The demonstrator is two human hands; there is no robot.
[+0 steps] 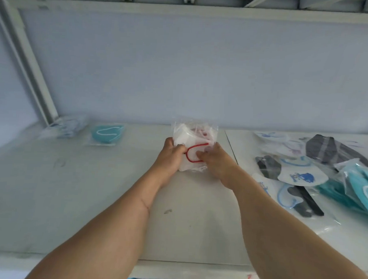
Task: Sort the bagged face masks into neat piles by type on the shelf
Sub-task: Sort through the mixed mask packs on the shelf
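While both arms reach forward, left hand (pixel 171 152) and right hand (pixel 215 159) grip the white masks (pixel 192 139), which extend toward 12 o'clock.

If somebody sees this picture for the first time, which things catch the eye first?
At the centre, the left hand and right hand grip a bagged white mask with red loops on the shelf. To the right lies a mixed heap of bagged masks; a teal bagged mask lies far left.

Shelf (pixel 92 198): matt painted metal, scuffed w/ small marks. Mask bags (pixel 192 146): clear glossy crinkly plastic. Masks inside: soft matt cloth-like, teal mask (pixel 106 134) incl.
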